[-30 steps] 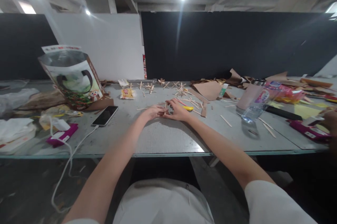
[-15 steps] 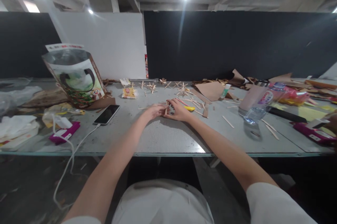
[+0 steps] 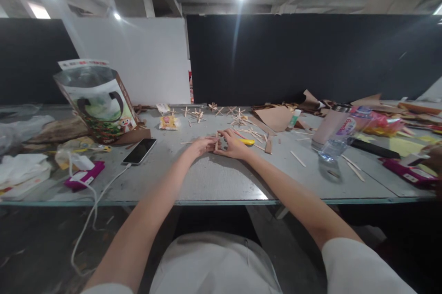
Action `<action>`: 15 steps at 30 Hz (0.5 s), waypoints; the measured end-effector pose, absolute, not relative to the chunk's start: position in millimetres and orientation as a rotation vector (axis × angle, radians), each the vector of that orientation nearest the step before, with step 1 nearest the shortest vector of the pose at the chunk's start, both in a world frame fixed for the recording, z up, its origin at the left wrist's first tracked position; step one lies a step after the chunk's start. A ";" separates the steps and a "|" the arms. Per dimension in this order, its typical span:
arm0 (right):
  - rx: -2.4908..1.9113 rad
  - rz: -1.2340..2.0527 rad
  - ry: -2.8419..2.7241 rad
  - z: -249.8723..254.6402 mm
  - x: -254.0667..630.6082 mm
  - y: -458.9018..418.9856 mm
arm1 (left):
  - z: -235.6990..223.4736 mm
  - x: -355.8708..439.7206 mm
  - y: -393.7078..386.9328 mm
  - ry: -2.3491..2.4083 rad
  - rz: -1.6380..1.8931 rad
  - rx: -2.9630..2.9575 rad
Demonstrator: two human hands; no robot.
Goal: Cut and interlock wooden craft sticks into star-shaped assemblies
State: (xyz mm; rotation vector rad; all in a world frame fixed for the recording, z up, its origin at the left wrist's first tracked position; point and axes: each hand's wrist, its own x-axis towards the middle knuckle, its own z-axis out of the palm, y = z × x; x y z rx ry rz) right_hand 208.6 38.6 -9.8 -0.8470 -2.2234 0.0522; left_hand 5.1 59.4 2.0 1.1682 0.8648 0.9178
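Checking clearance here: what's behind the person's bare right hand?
Beyond the bare right hand, a curved yellow object and thin pale wooden sticks show; whatever the hand itself covers is hidden.

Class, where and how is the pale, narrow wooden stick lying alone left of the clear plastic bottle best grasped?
Probably pinch this pale, narrow wooden stick midway from above, across its long edges: it lies flat on the grey table, both sides free.

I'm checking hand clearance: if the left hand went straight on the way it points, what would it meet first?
Probably the small wooden stick that the right hand holds; depth leaves unclear whether the left hand touches it.
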 end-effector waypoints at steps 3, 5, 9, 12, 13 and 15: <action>-0.836 0.055 -2.224 -9.1 208.5 38.7 | 4.1 5.6 57.8 0.906 0.907 1.137; -0.839 0.052 -2.222 -8.8 208.3 39.0 | 5.3 5.9 56.6 0.924 0.910 1.125; -0.853 0.048 -2.221 -7.9 208.1 39.1 | 6.5 6.7 55.3 0.935 0.927 1.103; -0.858 0.050 -2.217 -7.1 208.2 38.2 | 6.9 7.2 55.9 0.936 0.939 1.087; -0.859 0.051 -2.214 -6.9 208.4 37.8 | 7.0 7.3 56.3 0.935 0.943 1.082; -0.860 0.054 -2.209 -6.6 208.7 37.1 | 7.3 7.2 56.9 0.929 0.953 1.075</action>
